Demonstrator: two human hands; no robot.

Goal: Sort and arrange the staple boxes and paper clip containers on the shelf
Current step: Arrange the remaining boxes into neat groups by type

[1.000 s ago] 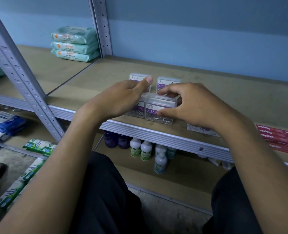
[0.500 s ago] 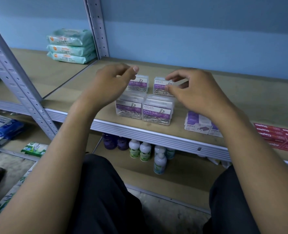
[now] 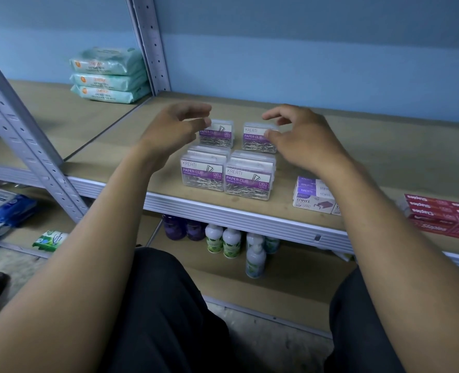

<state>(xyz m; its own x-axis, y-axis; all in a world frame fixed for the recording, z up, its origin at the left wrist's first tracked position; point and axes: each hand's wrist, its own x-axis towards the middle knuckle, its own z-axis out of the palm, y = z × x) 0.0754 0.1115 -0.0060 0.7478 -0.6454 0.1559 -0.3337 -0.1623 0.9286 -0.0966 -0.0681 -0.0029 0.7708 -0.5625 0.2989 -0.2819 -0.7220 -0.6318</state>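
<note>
Four clear paper clip containers with purple labels stand in a two-by-two block on the wooden shelf (image 3: 371,149). The front pair (image 3: 202,175) (image 3: 248,180) sits near the shelf edge. Behind them are the back left container (image 3: 219,133) and the back right container (image 3: 258,140). My left hand (image 3: 173,129) hovers with curled, spread fingers at the back left container's left side. At the back right container's right corner is my right hand (image 3: 302,140), thumb touching it, fingers apart. White and purple staple boxes (image 3: 313,196) are stacked to the right, partly behind my right forearm. Red staple boxes (image 3: 443,214) lie at the far right.
Three packs of wipes (image 3: 107,75) are stacked at the back left, beyond a metal upright (image 3: 153,44). A slanted metal post (image 3: 29,141) crosses the left. Small bottles (image 3: 223,242) stand on the lower shelf, with blue packs (image 3: 2,204) and a green pack (image 3: 50,239) lower left.
Both hands moved from the front pair of containers back to the rear pair. Their fingers have since loosened and lifted slightly off the rear containers.
</note>
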